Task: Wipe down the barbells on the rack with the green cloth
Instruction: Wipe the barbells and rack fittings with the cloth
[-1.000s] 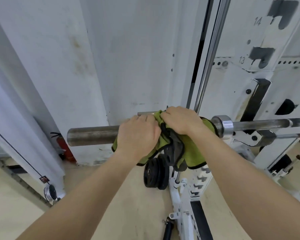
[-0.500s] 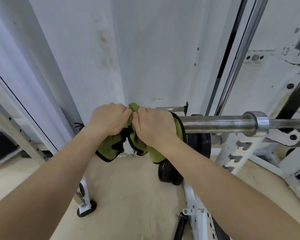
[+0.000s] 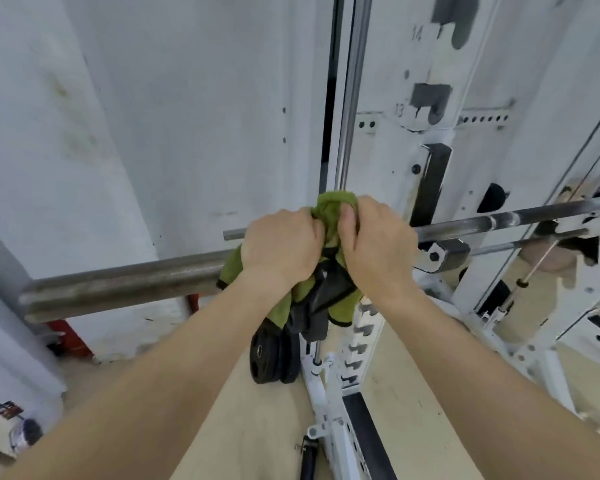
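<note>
A steel barbell (image 3: 118,289) lies across the white rack (image 3: 430,168), its thick sleeve running out to the left and its thin shaft to the right. A green cloth (image 3: 333,209) with black edging is bunched around the bar at the inner end of the sleeve. My left hand (image 3: 281,247) and my right hand (image 3: 378,244) sit side by side, both closed on the cloth over the bar. Loose folds of the cloth hang below my hands. The bar's collar is hidden under them.
A chrome guide rod (image 3: 352,98) rises just behind my hands. Black weight plates (image 3: 274,355) hang low on the rack below the cloth. A red fire extinguisher (image 3: 70,337) stands by the white wall at the left. A mirror (image 3: 551,271) fills the right side.
My hands and the cloth have slid from the sleeve's outer end back to its inner end, so the bare sleeve shows again on the left. The view has swung to the right.
</note>
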The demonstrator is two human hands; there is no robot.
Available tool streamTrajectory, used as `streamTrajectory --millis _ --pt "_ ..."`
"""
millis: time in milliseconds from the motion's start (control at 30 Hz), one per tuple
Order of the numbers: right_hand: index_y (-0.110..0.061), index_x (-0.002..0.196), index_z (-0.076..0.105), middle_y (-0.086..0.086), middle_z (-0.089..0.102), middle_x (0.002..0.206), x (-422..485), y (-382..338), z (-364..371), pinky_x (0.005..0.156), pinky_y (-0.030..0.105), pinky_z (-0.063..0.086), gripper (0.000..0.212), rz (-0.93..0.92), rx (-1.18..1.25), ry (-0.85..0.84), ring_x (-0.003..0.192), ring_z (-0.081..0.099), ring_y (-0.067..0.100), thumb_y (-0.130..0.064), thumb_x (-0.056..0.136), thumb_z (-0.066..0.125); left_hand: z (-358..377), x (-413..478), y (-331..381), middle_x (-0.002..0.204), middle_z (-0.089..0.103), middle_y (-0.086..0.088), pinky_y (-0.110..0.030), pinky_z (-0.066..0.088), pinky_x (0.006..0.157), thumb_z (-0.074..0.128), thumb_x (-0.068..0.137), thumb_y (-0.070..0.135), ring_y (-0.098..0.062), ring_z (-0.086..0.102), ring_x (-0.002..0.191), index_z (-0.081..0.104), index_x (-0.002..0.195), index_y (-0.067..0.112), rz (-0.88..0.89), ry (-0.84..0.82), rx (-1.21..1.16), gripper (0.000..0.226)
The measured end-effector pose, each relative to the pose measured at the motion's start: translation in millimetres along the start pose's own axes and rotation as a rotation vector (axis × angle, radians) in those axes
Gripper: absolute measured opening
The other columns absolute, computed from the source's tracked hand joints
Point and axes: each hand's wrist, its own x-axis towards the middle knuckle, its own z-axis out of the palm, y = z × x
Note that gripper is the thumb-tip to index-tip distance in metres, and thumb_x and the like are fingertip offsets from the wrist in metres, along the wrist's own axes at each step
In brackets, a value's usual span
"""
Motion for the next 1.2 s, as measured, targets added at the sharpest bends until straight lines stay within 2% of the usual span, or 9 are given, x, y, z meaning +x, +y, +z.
streamTrajectory --millis 100,233,367,433,567,733,900,1067,1200 --pt "-0.004 0.101 0.067 0.011 0.068 0.085 24.4 27.6 -11.9 0.061 0.036 0.046 0.020 0.037 -0.104 0.082 0.074 0.060 0.032 -0.016 0.099 0.052 2.4 15.6 17.6 0.065 0.045 0.001 -0.033 0.034 0.052 0.032 0.102 0.028 -0.023 0.048 0.057 0.053 0.078 0.013 -0.057 -0.049 -0.167 0.035" --pt "-0.015 0.133 0.060 0.012 0.066 0.120 -1.6 44.6 -5.5 0.091 0.043 0.049 0.038 0.166 0.134 -0.379 0.106 0.060 0.030 -0.018 0.101 0.041 6.7 27.8 26.1 0.066 0.049 0.000 -0.031 0.028 0.051 0.024 0.103 0.036 -0.022 0.047 0.059 0.050 0.068 0.016 -0.094 -0.151 -0.176 0.048" --pt "-0.008 0.112 0.071 0.010 0.065 0.112 -18.0 37.7 -4.0 0.084 0.038 0.049 0.031 -0.065 -0.006 -0.326 0.096 0.059 0.026 -0.019 0.098 0.045 6.9 2.8 29.9 0.058 0.046 0.002 -0.028 0.018 0.045 0.028 0.103 0.028 -0.015 0.032 0.045 0.037 0.062 0.021 0.090 -0.036 0.135 0.043" --pt "-0.007 0.095 0.072 0.009 0.068 0.097 5.9 39.2 -7.2 0.074 0.038 0.048 0.026 -0.185 -0.047 -0.484 0.088 0.061 0.029 -0.013 0.099 0.047 12.8 -8.7 30.3 0.060 0.055 -0.002 -0.029 0.024 0.047 0.034 0.103 0.028 -0.019 0.040 0.047 0.047 0.065 0.019 0.086 0.050 0.145 0.041" --pt "-0.022 0.061 0.047 -0.003 0.050 0.067 40.2 43.2 4.9 0.064 0.037 0.038 0.042 -0.012 0.046 -0.813 0.075 0.057 0.030 -0.026 0.100 0.033 19.1 -28.6 26.9 0.078 0.059 -0.005 -0.039 0.040 0.061 0.030 0.104 0.031 -0.026 0.055 0.070 0.059 0.086 0.013 0.140 0.033 0.140 0.039" --pt "-0.007 0.082 0.065 0.007 0.065 0.085 -5.1 39.2 -0.8 0.071 0.035 0.036 0.036 -0.113 0.020 -0.399 0.075 0.055 0.027 -0.020 0.094 0.035 -2.6 32.1 17.6 0.088 0.057 0.001 -0.035 0.041 0.068 0.022 0.103 0.033 -0.024 0.055 0.079 0.057 0.089 0.016 -0.042 -0.338 -0.181 0.041" --pt "-0.014 0.059 0.049 0.005 0.054 0.063 41.6 49.0 15.0 0.058 0.036 0.032 0.045 -0.019 0.063 -0.830 0.066 0.053 0.028 -0.031 0.098 0.035 -3.9 -8.0 30.0 0.058 0.045 0.002 -0.030 0.021 0.047 0.046 0.092 0.018 -0.025 0.046 0.051 0.043 0.068 0.019 0.047 -0.074 0.126 0.025" --pt "-0.015 0.061 0.048 0.003 0.054 0.069 18.9 46.3 8.0 0.058 0.036 0.035 0.045 -0.133 0.019 -0.629 0.062 0.049 0.022 -0.033 0.095 0.025 2.0 27.9 19.4 0.069 0.047 0.000 -0.032 0.039 0.058 0.031 0.101 0.023 -0.021 0.049 0.063 0.046 0.068 0.016 -0.007 -0.252 -0.080 0.037" --pt "-0.015 0.067 0.052 0.006 0.057 0.080 55.6 53.9 27.5 0.067 0.037 0.037 0.047 -0.036 0.018 -1.026 0.079 0.055 0.028 -0.040 0.094 0.023 2.2 -9.3 30.2 0.056 0.043 0.001 -0.028 0.025 0.047 0.049 0.092 0.017 -0.023 0.047 0.050 0.038 0.060 0.017 0.048 -0.112 0.057 0.034"
